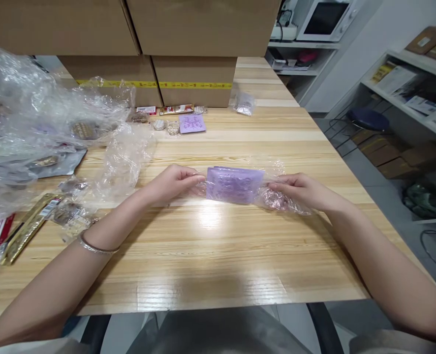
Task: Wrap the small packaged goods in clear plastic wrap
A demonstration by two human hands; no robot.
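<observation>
Purple packet [235, 185] sits between the two hands above the wooden table [210, 255], its long axis running left to right, roughly in line with both sets of fingertips. The left hand [171, 186] pinches the clear wrap [298, 207] just beside the packet's left edge; the right hand [303, 191] grips the wrap beyond the right edge, seemingly a little farther off.

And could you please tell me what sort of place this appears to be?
Perhaps a workroom or storeroom: cardboard boxes are stacked on a wooden table, clear plastic wrapping is heaped at the left, and a microwave stands on a shelf.
</observation>
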